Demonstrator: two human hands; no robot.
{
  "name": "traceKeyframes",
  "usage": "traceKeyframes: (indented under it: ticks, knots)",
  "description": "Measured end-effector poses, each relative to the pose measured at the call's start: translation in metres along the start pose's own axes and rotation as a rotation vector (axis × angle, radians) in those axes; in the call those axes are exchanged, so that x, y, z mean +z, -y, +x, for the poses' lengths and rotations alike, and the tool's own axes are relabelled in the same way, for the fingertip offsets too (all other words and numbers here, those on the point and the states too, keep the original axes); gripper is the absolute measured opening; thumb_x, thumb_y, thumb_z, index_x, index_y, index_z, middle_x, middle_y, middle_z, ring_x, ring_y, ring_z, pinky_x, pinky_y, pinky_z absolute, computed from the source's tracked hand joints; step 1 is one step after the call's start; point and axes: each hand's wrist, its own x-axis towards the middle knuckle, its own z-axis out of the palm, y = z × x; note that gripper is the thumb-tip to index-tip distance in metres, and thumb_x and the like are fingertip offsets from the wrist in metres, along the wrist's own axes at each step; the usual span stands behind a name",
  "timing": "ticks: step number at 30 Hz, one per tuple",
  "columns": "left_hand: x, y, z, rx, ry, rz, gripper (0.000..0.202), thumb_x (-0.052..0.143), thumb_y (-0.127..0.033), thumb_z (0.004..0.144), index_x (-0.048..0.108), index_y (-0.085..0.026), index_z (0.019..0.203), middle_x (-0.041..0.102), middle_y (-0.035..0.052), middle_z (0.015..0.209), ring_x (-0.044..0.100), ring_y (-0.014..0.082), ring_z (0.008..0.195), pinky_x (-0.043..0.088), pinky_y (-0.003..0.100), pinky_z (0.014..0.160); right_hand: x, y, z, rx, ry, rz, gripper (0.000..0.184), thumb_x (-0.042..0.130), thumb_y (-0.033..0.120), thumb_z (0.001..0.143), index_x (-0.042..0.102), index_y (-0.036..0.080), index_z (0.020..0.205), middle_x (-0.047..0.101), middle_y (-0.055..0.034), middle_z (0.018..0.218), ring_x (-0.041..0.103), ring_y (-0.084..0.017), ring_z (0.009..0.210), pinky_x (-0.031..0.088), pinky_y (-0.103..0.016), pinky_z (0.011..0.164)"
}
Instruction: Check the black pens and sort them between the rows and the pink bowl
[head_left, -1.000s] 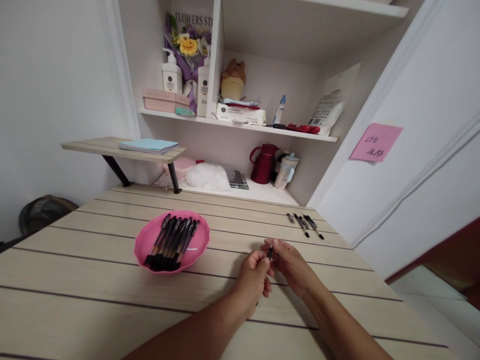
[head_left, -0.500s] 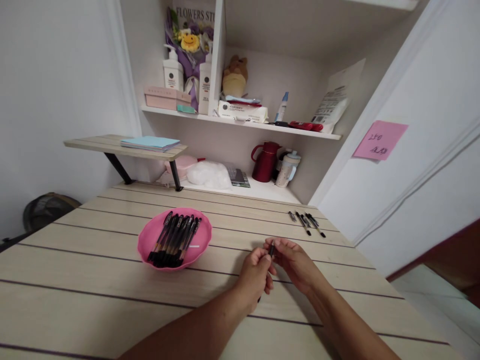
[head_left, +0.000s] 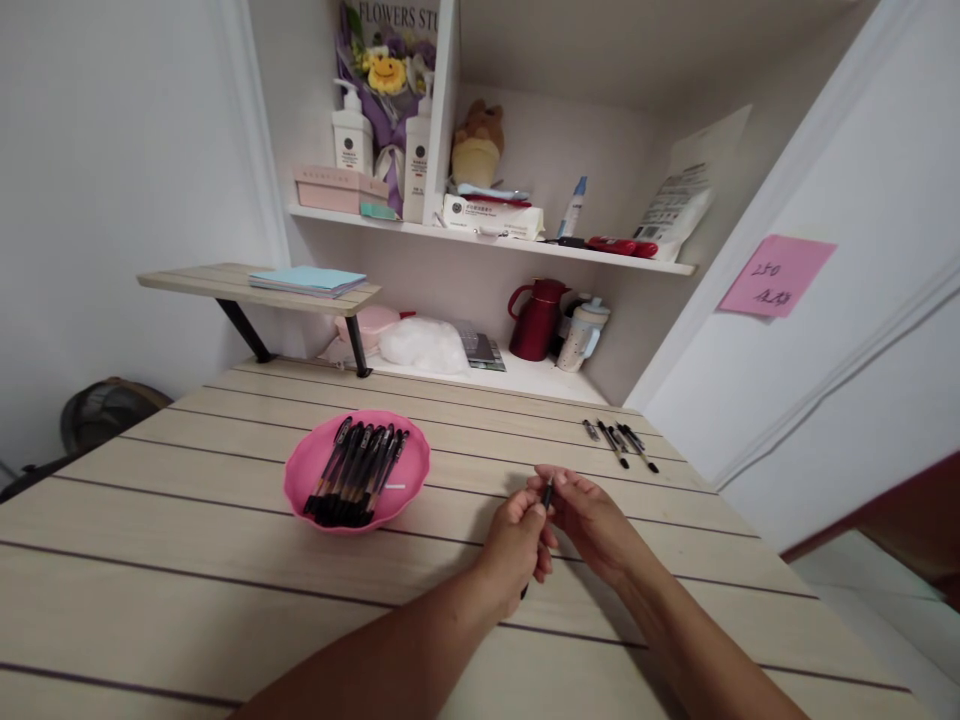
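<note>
My left hand is wrapped round a black pen, whose dark end also shows below the hand. My right hand pinches at the pen's upper, tip end with thumb and fingers; the exact contact is partly hidden. Both hands are close together over the front middle of the table. To their left stands a pink scalloped bowl with several black capped pens lying side by side in it, plus a small white strip. Several loose pens and pen parts lie at the far right of the table.
A small raised stand with light blue paper is at the back left. Behind the table, shelves hold a red jug, a pale tumbler, and pump bottles. A pink note is stuck on the right wall.
The whole view has shifted slightly with the head. Both hands stay together on the pen, with the fingers at its tip barely moved.
</note>
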Motion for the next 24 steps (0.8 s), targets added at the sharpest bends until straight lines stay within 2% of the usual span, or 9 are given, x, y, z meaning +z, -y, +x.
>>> traceKeyframes:
  ticks: [4,6,10,13,15,18,21,24]
  knots:
    - [0.0,0.001,0.001,-0.008,-0.005,0.015,0.02,0.043,-0.039,0.079,0.045,-0.019,0.085,0.046,-0.0071,0.056,0.035,0.0026,0.032,0.02,0.015,0.032,0.002,0.001,-0.001,0.03,0.024,-0.046,0.029,0.065,0.045,0.069,0.06,0.016,0.07,0.057,0.0,0.05,0.048,-0.012,0.037,0.039,-0.027,0.039]
    - [-0.001,0.001,0.002,-0.015,0.009,0.019,0.021,0.043,-0.04,0.079,0.045,-0.019,0.084,0.046,-0.0077,0.054,0.033,0.0025,0.031,0.019,0.016,0.032,0.001,0.002,0.001,-0.022,-0.029,-0.049,0.027,0.07,0.041,0.064,0.061,0.016,0.067,0.06,-0.0015,0.057,0.052,-0.012,0.045,0.041,-0.025,0.045]
    - [-0.002,0.001,0.002,-0.032,0.032,0.018,0.018,0.04,-0.037,0.08,0.045,-0.02,0.083,0.045,-0.0078,0.053,0.031,0.0025,0.03,0.018,0.016,0.031,-0.007,0.005,0.008,-0.086,-0.115,0.042,0.026,0.073,0.038,0.062,0.065,0.018,0.076,0.064,-0.0048,0.077,0.059,-0.016,0.069,0.044,-0.024,0.052]
    - [-0.002,0.001,0.002,-0.041,0.015,0.025,0.016,0.037,-0.032,0.08,0.046,-0.019,0.084,0.046,-0.0071,0.054,0.033,0.0029,0.031,0.018,0.016,0.032,-0.021,0.007,0.017,-0.119,-0.22,0.093,0.028,0.075,0.034,0.059,0.065,0.02,0.081,0.064,-0.003,0.076,0.059,-0.016,0.07,0.047,-0.025,0.055]
    - [-0.002,0.001,0.002,-0.046,0.011,0.028,0.017,0.037,-0.032,0.08,0.047,-0.019,0.086,0.046,-0.007,0.054,0.034,0.0028,0.031,0.018,0.016,0.032,-0.036,0.007,0.024,-0.148,-0.316,0.035,0.029,0.076,0.033,0.058,0.064,0.02,0.082,0.063,-0.0017,0.072,0.059,-0.014,0.066,0.048,-0.025,0.057]
    - [-0.002,0.001,0.002,-0.054,0.011,0.026,0.02,0.039,-0.034,0.08,0.048,-0.018,0.087,0.046,-0.007,0.054,0.034,0.0028,0.031,0.018,0.016,0.033,-0.067,0.008,0.036,-0.184,-0.491,-0.208,0.028,0.074,0.033,0.058,0.062,0.018,0.079,0.062,-0.0003,0.063,0.057,-0.013,0.059,0.048,-0.025,0.054]
    - [-0.002,0.001,0.002,-0.064,0.008,0.027,0.021,0.041,-0.036,0.079,0.049,-0.018,0.088,0.047,-0.007,0.053,0.034,0.0029,0.031,0.018,0.017,0.033,-0.1,0.01,0.048,-0.194,-0.667,-0.685,0.023,0.064,0.037,0.064,0.061,0.016,0.073,0.06,-0.0008,0.054,0.056,-0.014,0.051,0.045,-0.025,0.049]
    - [0.0,-0.001,0.001,-0.068,0.001,0.025,0.022,0.044,-0.037,0.078,0.049,-0.018,0.087,0.047,-0.0071,0.052,0.034,0.0029,0.031,0.017,0.017,0.034,-0.125,0.017,0.059,-0.174,-0.744,-1.015,0.023,0.056,0.036,0.069,0.063,0.014,0.072,0.06,-0.0041,0.051,0.057,-0.017,0.051,0.044,-0.027,0.047]
